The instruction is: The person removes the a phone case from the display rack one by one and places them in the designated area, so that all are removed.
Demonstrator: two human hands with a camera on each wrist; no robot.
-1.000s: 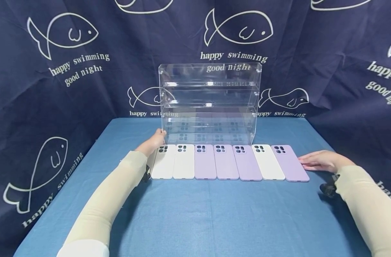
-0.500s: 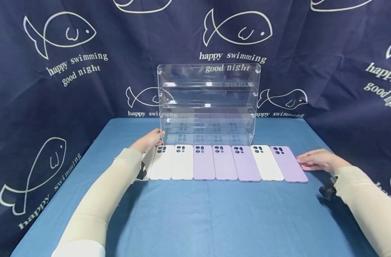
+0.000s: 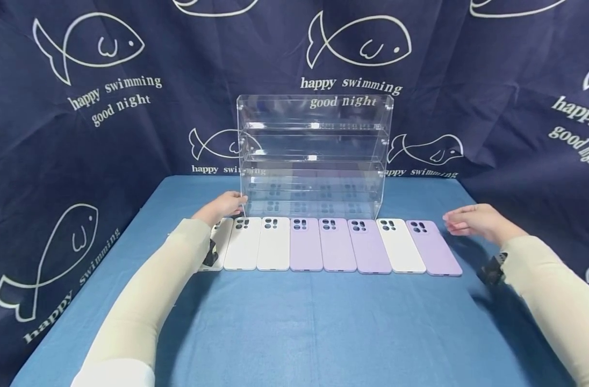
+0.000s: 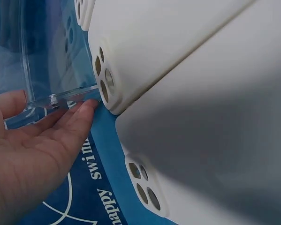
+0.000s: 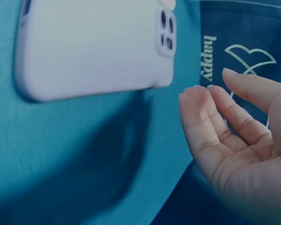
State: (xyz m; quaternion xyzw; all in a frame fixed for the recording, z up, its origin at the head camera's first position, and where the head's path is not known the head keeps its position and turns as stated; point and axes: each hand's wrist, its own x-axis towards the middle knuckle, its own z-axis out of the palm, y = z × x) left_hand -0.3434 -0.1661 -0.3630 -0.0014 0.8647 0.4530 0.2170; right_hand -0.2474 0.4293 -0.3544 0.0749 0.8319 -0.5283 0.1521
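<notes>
A row of phone cases lies flat on the blue cloth, white at the left, mostly lilac at the right. My left hand [image 3: 225, 205] is at the lower left side of a clear tiered rack [image 3: 314, 144], its extended fingers touching the side panel. Under that wrist, the leftmost white phone case [image 3: 221, 242] is partly covered; beside it lies another white phone case [image 4: 145, 37]. My right hand [image 3: 478, 221] hovers with nothing in it, fingers extended, right of the end lilac phone case [image 3: 435, 248]. In the right wrist view, a gap separates its fingertips from that lilac phone case [image 5: 93, 51].
The blue tablecloth [image 3: 294, 328] extends in front of the row. Behind the rack hangs a dark blue curtain [image 3: 217, 70] with white fish drawings. The rack's shelves are transparent, and its lower front edge stands close behind the cases.
My right hand has left the side of the end lilac case and risen slightly backward. My left hand has shifted slightly left, and more of the leftmost white case shows.
</notes>
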